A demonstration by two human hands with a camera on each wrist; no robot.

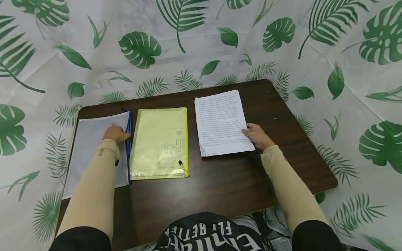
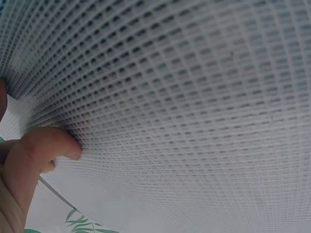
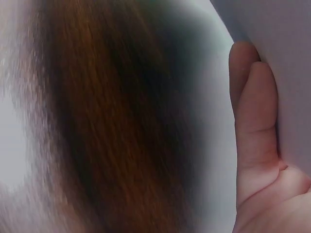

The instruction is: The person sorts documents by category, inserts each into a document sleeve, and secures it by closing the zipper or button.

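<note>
Paper and folders are what both hands work with on the dark counter (image 1: 226, 181). The left hand (image 1: 115, 133) lies on the white mesh folder (image 1: 91, 146), close to its blue zipper edge (image 1: 129, 139); in the left wrist view the fingers (image 2: 46, 145) curl against the mesh (image 2: 194, 97), so I judge that they pinch or lift the folder's upper layer, though the exact grip is partly hidden. The right hand (image 1: 257, 135) rests at the right edge of the stack of printed sheets (image 1: 220, 122); in the right wrist view its fingers (image 3: 252, 121) lie straight and flat along the paper's (image 3: 291, 58) side, touching it without closing around it. Between the two hands, just right of the left fingers, lies the yellow zip folder (image 1: 159, 143) with a drawing inside and its zipper pull (image 1: 181, 164) at the near corner. The step in hand seems to be the opening of the white folder while the stack is being made ready. As a judgement, the next move calls for the right fingers to slide under the stack's edge and take all sheets together, and for the left fingers to hold the folder mouth wide, so that no corner bends.
</note>
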